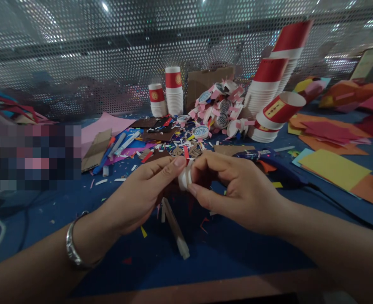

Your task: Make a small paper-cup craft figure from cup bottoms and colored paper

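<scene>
My left hand (142, 190) and my right hand (233, 185) meet over the middle of the blue table (224, 249). Both pinch a small white paper cup piece with a red rim (185, 176) between thumbs and forefingers. A silver bracelet (73, 245) circles my left wrist. A pale glue stick (176, 228) lies on the table just below my hands. Most of the paper piece is hidden by my fingers.
Stacks of red-and-white paper cups (174, 90) stand at the back, more leaning at the right (275, 93). A heap of finished cut cup pieces (220, 107) lies between them. Coloured paper sheets (332, 169) lie right, a glue gun (268, 162) beside them, scraps and pens (123, 143) left. A perforated metal screen (110, 55) backs the table.
</scene>
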Motion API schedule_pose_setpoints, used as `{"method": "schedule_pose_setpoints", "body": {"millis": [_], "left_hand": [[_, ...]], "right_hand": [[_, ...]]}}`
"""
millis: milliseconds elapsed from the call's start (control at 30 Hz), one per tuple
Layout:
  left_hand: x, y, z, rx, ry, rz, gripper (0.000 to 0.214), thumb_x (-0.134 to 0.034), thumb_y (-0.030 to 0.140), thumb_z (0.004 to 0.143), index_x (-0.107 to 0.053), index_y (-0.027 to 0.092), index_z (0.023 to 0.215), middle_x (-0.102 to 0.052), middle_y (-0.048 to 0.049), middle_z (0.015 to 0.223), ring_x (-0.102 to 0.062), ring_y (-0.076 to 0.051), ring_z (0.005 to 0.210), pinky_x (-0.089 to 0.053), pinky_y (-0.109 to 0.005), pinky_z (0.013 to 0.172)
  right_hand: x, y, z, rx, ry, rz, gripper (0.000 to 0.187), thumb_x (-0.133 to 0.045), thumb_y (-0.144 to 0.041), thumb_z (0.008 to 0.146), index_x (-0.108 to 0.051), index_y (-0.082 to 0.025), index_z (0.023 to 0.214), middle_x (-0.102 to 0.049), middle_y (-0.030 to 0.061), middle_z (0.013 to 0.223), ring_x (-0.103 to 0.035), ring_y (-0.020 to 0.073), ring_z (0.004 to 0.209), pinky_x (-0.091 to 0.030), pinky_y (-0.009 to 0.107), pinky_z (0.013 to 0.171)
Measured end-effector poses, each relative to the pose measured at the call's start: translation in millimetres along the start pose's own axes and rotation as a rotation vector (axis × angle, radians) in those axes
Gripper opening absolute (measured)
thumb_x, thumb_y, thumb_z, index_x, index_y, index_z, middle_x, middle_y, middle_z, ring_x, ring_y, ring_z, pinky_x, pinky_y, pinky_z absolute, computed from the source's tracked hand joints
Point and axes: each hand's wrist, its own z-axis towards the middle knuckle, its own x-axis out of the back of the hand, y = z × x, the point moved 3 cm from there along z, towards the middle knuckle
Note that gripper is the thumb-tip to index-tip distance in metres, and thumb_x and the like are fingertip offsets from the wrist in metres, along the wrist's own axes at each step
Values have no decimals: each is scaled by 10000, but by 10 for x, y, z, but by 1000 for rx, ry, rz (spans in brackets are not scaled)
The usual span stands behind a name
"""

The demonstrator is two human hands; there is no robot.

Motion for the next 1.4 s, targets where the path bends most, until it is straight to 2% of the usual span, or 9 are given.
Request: {"method": "schedule_pose_setpoints", "body": {"millis": [200,367,467,567,700,900,1100,1267,1400], "left_hand": [[-4,-31,-1,1,-10,52,261,-649,443,934,-683,194,867,-634,-2,809,-585,-123,721,-515,-217,689],[-13,-16,-11,-74,-22,66,258,-643,441,944,-696,190,909,-681,-18,904,-628,-146,854,-520,-232,791],[-22,-5,-18,-97,-28,63,248,-641,418,953,-718,190,1013,-719,-41,996,-649,-166,945,-519,-263,875],[-19,-8,-20,-97,-35,24,285,-669,411,938,-699,200,1127,-728,-56,1074,-664,-178,986,-530,-263,856],[9,9,-19,-83,-78,-1,330,-698,391,922,-669,218,1201,-717,-62,1173,-671,-194,1065,-534,-265,886],[109,71,-25,-79,-235,119,347,-655,337,959,-657,272,1300,-670,-70,1318,-662,-204,1146,-541,-246,906],[140,87,-39,-7,-351,71,441,-770,236,865,-665,286,1291,-707,-60,1233,-667,-207,1140,-546,-268,955],[117,144,-44,-87,-261,99,467,-819,137,796,-705,317,1212,-737,-5,1103,-699,-143,1013,-557,-192,881],[103,173,-44,-165,-210,136,495,-835,102,765,-702,301,1197,-741,0,1047,-714,-139,965,-570,-188,839]], "right_hand": [[9,-24,-15,7,10,50,65,-607,-94,858,-586,-156,856,-566,-23,772,-545,93,665,-473,229,627],[15,-58,-19,40,27,-13,78,-618,-96,856,-579,-161,838,-565,-30,746,-534,88,657,-464,222,631],[21,-80,-26,90,52,-73,116,-641,-143,879,-557,-170,804,-566,-37,718,-530,82,648,-451,215,627],[25,-94,-39,156,71,-128,141,-650,-110,858,-545,-171,787,-569,-44,711,-525,68,636,-438,203,623],[19,-94,-53,250,102,-201,159,-658,-64,811,-545,-173,793,-570,-46,740,-530,65,665,-436,196,640],[-22,-90,-70,323,70,-296,141,-646,-87,816,-544,-185,818,-581,-26,778,-530,96,698,-442,230,655],[-31,-120,-80,455,34,-364,130,-605,-84,862,-535,-189,832,-595,-3,818,-511,112,718,-428,242,650],[9,-131,-65,442,56,-329,117,-618,-111,866,-540,-198,857,-596,12,819,-535,134,747,-456,262,673],[43,-152,-71,399,60,-255,134,-604,-81,845,-561,-195,898,-603,22,832,-566,148,773,-490,281,696]]}}
